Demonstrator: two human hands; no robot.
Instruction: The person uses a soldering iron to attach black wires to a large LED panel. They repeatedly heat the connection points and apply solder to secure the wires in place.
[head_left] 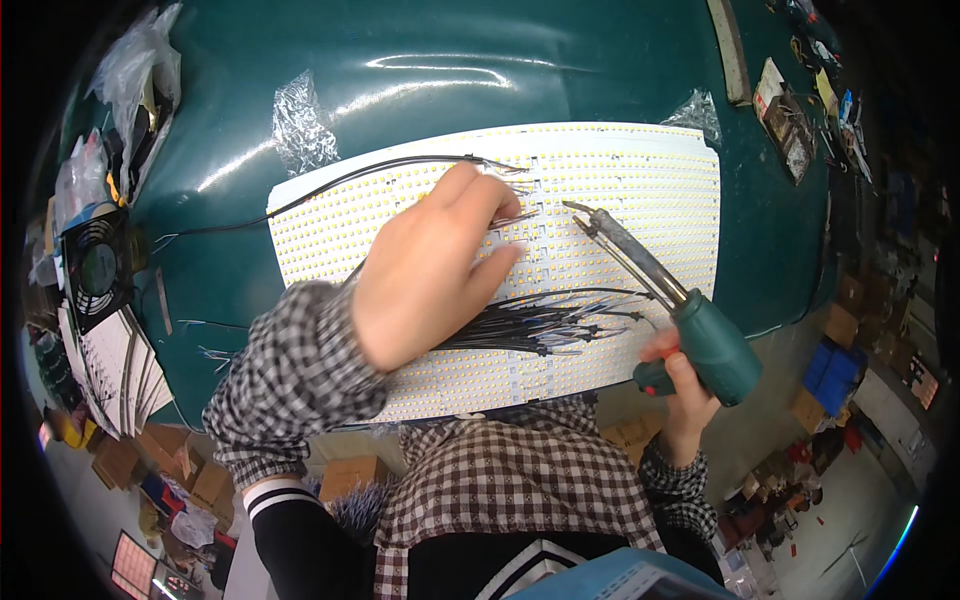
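Observation:
A sheet of white LED boards dotted with yellow chips lies before me. My left hand is over its middle, fingers curled round a thin black cable whose bare wire ends poke out by the fingertips. The thumb is slightly apart and blurred; part of the grip is hidden. My right hand grips a green-handled soldering iron, its tip just right of the boards' central column of pads. Another black cable reaches the pads at the upper left. Below my left hand lies a bundle of black cables.
The table has a green cover. Clear tape sits at the boards' upper left corner. At the left are a black fan, a stack of white boards and plastic bags. A small box and tools are far right.

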